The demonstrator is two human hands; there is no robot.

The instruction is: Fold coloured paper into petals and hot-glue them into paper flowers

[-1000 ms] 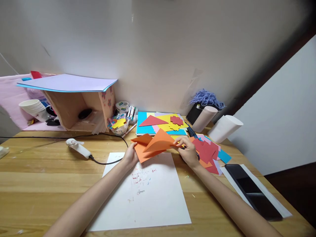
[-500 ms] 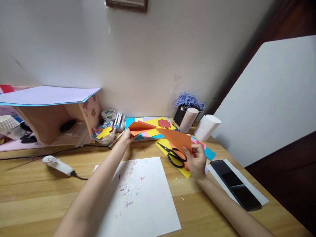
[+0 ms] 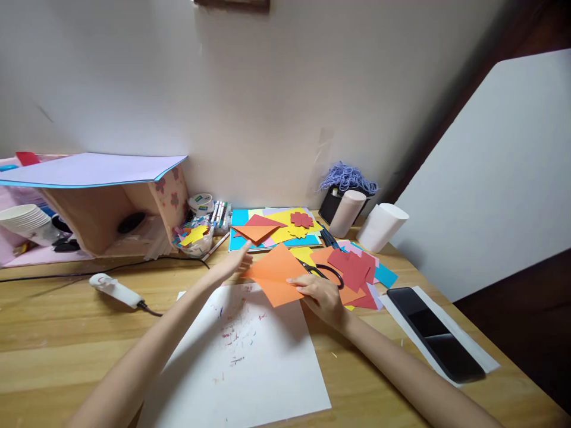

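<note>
My right hand (image 3: 323, 296) pinches the right corner of a square of orange paper (image 3: 274, 276), holding it over the far edge of a white sheet (image 3: 250, 368). A faint crease runs across the orange square. Close to its left corner is my left hand (image 3: 238, 263), fingers apart; I cannot tell whether they touch the square. Just beyond that hand, a folded orange paper triangle (image 3: 256, 232) lies on a stack of coloured paper (image 3: 239, 219). Black-handled scissors (image 3: 332, 275) rest among red, orange and yellow scraps (image 3: 354, 268), partly behind my right hand.
A black phone (image 3: 435, 336) lies at right on white paper. Behind stand two white rolls (image 3: 383, 227) and a black holder with blue yarn (image 3: 348, 177). At left are a cardboard box (image 3: 172, 199), a bowl of scraps (image 3: 198, 242) and a white corded device (image 3: 116, 291).
My left hand has let go of the folded orange paper, now on the stack, and moved nearer. My right hand has brought the orange square left over the white sheet, uncovering red scraps.
</note>
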